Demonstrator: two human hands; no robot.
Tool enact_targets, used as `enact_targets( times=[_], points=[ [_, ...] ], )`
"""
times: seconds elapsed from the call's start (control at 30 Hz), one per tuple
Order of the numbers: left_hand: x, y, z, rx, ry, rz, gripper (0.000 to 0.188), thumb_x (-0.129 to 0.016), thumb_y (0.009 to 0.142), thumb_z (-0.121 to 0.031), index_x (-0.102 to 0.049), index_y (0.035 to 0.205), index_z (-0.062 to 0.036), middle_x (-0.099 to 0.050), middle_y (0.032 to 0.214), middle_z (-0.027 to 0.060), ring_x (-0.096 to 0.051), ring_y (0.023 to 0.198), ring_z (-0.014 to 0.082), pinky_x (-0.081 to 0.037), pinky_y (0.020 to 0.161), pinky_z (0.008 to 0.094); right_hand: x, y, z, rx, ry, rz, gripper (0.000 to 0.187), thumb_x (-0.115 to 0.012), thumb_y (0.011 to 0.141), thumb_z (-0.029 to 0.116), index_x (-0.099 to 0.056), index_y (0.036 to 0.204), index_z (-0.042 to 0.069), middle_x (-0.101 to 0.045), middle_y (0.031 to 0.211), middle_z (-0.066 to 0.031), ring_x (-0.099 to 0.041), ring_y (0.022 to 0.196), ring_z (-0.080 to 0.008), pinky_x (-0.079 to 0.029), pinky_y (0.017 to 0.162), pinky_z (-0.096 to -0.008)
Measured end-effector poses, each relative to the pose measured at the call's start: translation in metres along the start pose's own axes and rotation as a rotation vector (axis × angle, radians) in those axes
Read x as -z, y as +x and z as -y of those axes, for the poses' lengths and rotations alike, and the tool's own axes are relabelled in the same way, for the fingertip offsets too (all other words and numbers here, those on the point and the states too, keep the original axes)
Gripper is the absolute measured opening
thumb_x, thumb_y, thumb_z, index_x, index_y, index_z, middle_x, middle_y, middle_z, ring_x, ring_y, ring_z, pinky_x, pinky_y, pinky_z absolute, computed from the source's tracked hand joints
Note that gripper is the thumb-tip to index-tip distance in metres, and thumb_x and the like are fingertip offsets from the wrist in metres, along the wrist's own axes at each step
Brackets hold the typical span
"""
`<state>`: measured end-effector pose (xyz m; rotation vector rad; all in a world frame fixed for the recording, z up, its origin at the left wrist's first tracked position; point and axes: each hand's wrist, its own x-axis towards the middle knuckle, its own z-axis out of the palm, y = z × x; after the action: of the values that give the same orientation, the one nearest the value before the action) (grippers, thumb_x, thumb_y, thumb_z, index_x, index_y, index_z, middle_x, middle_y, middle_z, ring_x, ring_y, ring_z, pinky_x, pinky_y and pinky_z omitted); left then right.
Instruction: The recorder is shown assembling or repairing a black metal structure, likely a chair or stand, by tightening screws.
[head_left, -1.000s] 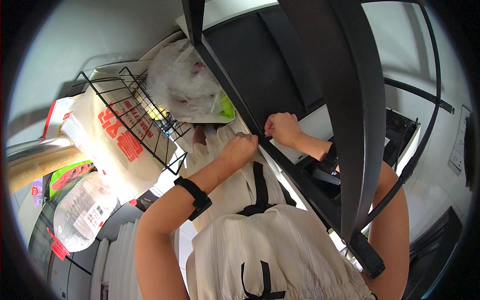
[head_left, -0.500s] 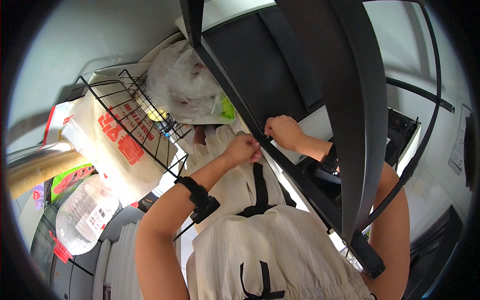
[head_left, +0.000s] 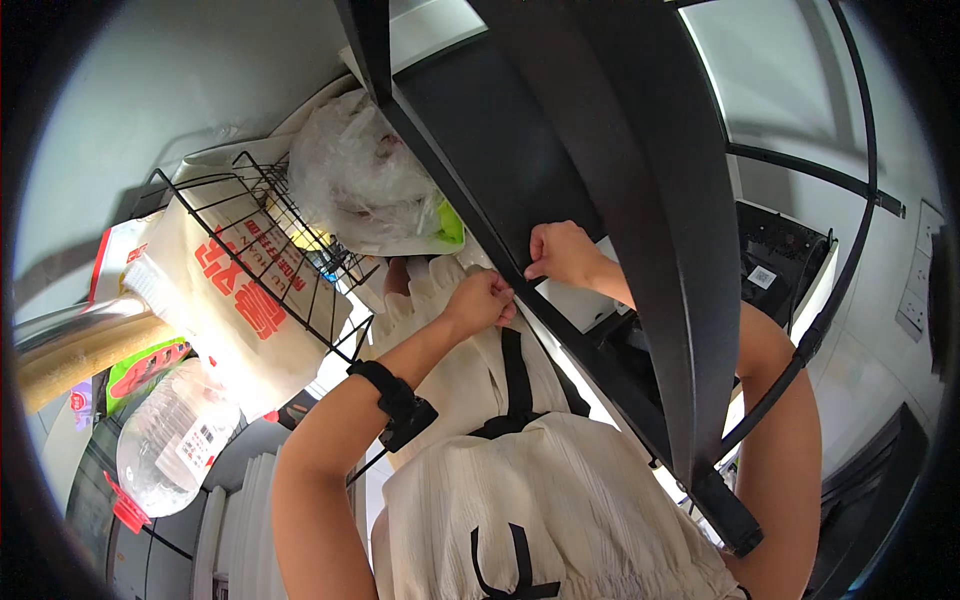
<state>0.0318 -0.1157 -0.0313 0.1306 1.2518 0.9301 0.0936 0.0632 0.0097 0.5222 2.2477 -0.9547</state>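
A long black metal rail (head_left: 455, 195) of a rack runs diagonally through the middle of the view. My left hand (head_left: 482, 302) is closed at the rail's near left side, its fingertips pressed together. Across the rail, my right hand (head_left: 562, 252) is also closed, thumb and fingers pinched against the rail's edge. Whatever either hand holds is too small or hidden to make out. Beyond the hands lies a dark flat panel (head_left: 490, 125). A wide curved black beam (head_left: 655, 240) passes in front of my right forearm and hides its wrist.
To the left, a black wire basket (head_left: 262, 262) stands by a cream printed bag (head_left: 235, 300) and a clear plastic bag (head_left: 355, 180). A clear bottle with a red cap (head_left: 165, 455) lies lower left. A black cable-like tube (head_left: 868, 110) curves down the right, near wall sockets (head_left: 915, 290).
The curved beam and rail appear shifted slightly left. My right wrist strap, visible before, is now behind the beam. Both hands stay closed at about the same place on the rail.
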Motion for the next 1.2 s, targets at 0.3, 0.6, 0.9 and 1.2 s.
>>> enact_targets(
  times=[0.3, 0.6, 0.9, 1.2],
  points=[
    [0.001, 0.003, 0.005, 0.003, 0.0, 0.004, 0.014, -0.052, 0.086, -0.008, -0.053, 0.085, 0.006, -0.062, 0.069, 0.0111, -0.061, 0.058, 0.0159, -0.052, 0.053, 0.0279, 0.001, 0.004, 0.008, -0.107, 0.01, 0.029, 0.024, -0.077, 0.061, 0.015, -0.058, 0.07, 0.003, -0.062, 0.065, -0.0115, -0.062, 0.065, -0.0248, -0.047, 0.06, -0.0346],
    [0.001, 0.001, 0.004, -0.003, 0.087, 0.008, 0.015, -0.052, 0.086, -0.009, -0.053, 0.087, 0.0063, -0.062, 0.068, 0.0105, -0.061, 0.057, 0.0151, -0.05, 0.052, 0.027, 0.012, 0.001, 0.022, -0.092, -0.026, 0.099, 0.027, -0.076, 0.062, 0.023, -0.058, 0.071, 0.004, -0.062, 0.074, -0.0148, -0.062, 0.076, -0.0321, -0.048, 0.067, -0.0389],
    [0.007, 0.001, 0.003, 0.174, -0.311, 0.008, 0.017, -0.044, 0.083, -0.001, -0.053, 0.092, 0.0095, -0.061, 0.083, 0.0179, -0.064, 0.071, 0.0239, -0.054, 0.06, 0.0305, 0.015, 0.001, 0.019, -0.116, 0.049, 0.083, 0.026, -0.075, 0.062, 0.023, -0.059, 0.071, 0.004, -0.063, 0.075, -0.0148, -0.062, 0.076, -0.032, -0.048, 0.069, -0.0399],
    [-0.003, -0.044, -0.067, 0.313, -0.574, 0.115, 0.024, -0.053, 0.082, -0.009, -0.052, 0.099, 0.0084, -0.058, 0.093, 0.019, -0.062, 0.083, 0.0271, -0.054, 0.073, 0.0341, 0.016, -0.003, 0.012, -0.064, 0.058, 0.108, 0.029, -0.075, 0.062, 0.021, -0.058, 0.077, 0.003, -0.063, 0.077, -0.0158, -0.062, 0.077, -0.0329, -0.048, 0.069, -0.0395]
  ],
)
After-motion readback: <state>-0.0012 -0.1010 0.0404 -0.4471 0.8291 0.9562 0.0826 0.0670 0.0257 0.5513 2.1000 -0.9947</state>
